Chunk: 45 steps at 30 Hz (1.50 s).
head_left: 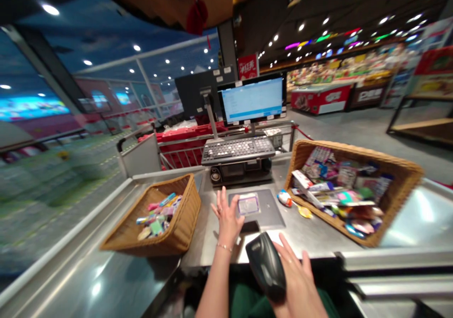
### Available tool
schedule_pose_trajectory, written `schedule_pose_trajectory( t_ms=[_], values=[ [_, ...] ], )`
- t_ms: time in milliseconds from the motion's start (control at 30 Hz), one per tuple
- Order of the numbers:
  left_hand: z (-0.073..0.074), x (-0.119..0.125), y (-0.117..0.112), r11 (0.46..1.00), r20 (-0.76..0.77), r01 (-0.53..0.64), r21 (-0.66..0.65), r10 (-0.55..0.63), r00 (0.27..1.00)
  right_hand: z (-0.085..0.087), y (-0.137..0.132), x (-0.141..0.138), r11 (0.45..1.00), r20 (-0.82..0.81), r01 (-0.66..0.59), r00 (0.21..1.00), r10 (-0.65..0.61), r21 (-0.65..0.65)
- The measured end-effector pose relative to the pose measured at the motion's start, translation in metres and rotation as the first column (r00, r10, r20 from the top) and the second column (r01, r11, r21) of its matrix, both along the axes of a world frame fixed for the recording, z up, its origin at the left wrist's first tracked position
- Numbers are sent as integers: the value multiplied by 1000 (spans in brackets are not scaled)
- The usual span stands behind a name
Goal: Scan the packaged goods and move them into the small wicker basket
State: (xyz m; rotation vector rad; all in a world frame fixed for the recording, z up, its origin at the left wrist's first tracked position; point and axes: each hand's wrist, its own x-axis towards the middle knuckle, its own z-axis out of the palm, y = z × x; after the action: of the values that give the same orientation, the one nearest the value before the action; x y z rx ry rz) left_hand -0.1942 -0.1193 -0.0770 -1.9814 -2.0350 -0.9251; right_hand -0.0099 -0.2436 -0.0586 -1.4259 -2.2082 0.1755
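Your right hand [298,280] grips a black barcode scanner [265,266] over the steel bench [304,235], your open left hand [227,219] just beside a small packet [248,204] on a metal plate [272,214]. A wicker basket [354,155] of packaged goods stands to the right.

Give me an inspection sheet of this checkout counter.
Surface: stainless steel checkout counter with a grey scan plate.
Job's things: small packet on the plate; black handheld scanner.
Clutter: round foil-wrapped item loose beside the right wicker basket of packets; left wicker basket holds more.
Hands: left hand spread by the packet; right hand holding the scanner.
Cables: nothing seen.
Surroundings: keyboard, monitor, store shelves.
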Motion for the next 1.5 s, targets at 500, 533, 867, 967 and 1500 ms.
schedule_pose_trajectory(
  t_ms=[500, 533, 867, 967, 1500],
  values=[
    [28, -26, -12, 995, -20, -92, 45, 93, 995, 8, -1, -16, 998, 11, -32, 999, 32, 56],
    [29, -28, -13, 994, -20, -95, 53, 96, 995, 8, -2, -18, 998, 12, -35, 999, 34, 56],
    [41, -43, -22, 988, -22, -142, 59, 144, 989, 12, -1, -26, 997, 17, -72, 997, 72, 0],
    [42, -49, -25, 985, -27, -150, 89, 153, 988, 13, -1, -30, 996, 7, -90, 996, 90, 23],
    [54, -84, -43, 953, -40, -255, 165, 264, 964, 41, -4, -58, 981, 60, -194, 979, 192, 22]
  ],
)
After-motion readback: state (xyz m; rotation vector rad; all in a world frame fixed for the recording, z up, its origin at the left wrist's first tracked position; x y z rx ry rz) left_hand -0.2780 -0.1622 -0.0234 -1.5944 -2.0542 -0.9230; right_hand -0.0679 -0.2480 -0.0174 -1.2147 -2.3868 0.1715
